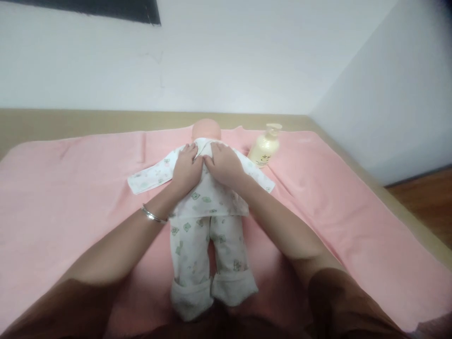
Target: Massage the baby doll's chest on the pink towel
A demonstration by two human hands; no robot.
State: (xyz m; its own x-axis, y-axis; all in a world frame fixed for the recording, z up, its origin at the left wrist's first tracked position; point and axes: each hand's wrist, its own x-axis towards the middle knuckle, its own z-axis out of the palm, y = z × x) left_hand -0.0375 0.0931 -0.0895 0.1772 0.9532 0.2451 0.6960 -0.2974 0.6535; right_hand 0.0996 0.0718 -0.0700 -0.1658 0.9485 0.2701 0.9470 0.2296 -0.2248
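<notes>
A baby doll [212, 202] lies stretched out with its bald head at the far end, dressed in a white top and trousers with small green prints. Its face does not show. My left hand [188, 167] rests flat on the left side of the doll's upper back, fingers extended. On the right side of the upper back lies my right hand [226, 165], also flat with fingers stretched out. The two thumbs come close together at the middle. Neither hand grips anything. The doll's sleeves spread outward and its trouser cuffs are folded up.
A pale yellow pump bottle [264, 148] stands just right of the doll's right-hand sleeve. Under everything is a pink cloth [77, 188] over a tan surface [70, 120]. White walls rise behind and at the right, and a dark panel hangs at the upper left.
</notes>
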